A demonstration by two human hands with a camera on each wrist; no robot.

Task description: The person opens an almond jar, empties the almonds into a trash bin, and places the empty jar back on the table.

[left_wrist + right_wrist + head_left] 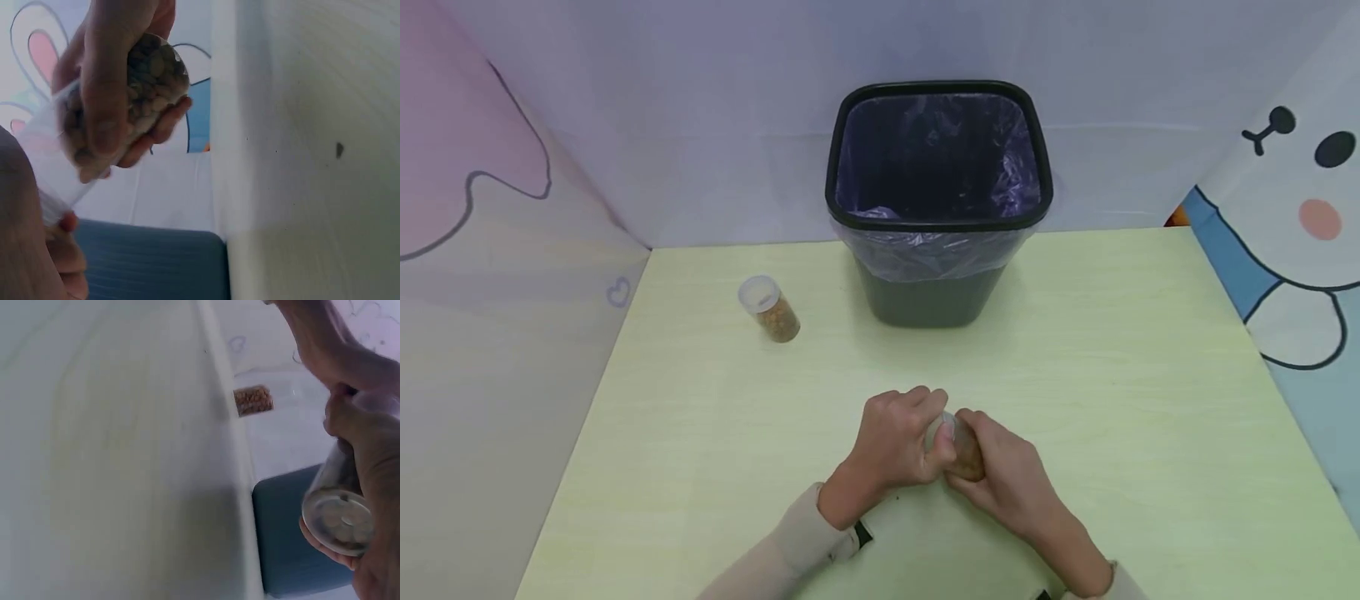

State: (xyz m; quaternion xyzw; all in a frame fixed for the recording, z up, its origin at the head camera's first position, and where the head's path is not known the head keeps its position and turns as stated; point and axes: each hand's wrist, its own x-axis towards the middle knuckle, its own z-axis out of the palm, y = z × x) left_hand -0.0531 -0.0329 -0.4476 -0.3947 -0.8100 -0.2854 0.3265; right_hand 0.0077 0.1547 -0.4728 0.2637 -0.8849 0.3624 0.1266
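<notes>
Low over the front of the table, both hands are on a clear plastic jar holding bean-like pieces. My right hand grips the jar's body, its fingers and thumb wrapped round the filled part. At the other end, the fingers of my left hand curl round the jar's top and mostly hide it. In the left wrist view the jar is tilted, with the pieces packed toward its base and bare clear wall near the top. The right wrist view shows the jar's round base.
A second clear jar, part filled with small brown pieces, stands at the back left of the table. Behind the hands is a dark square bin lined with a clear bag. Printed cloth encloses the table's back and sides.
</notes>
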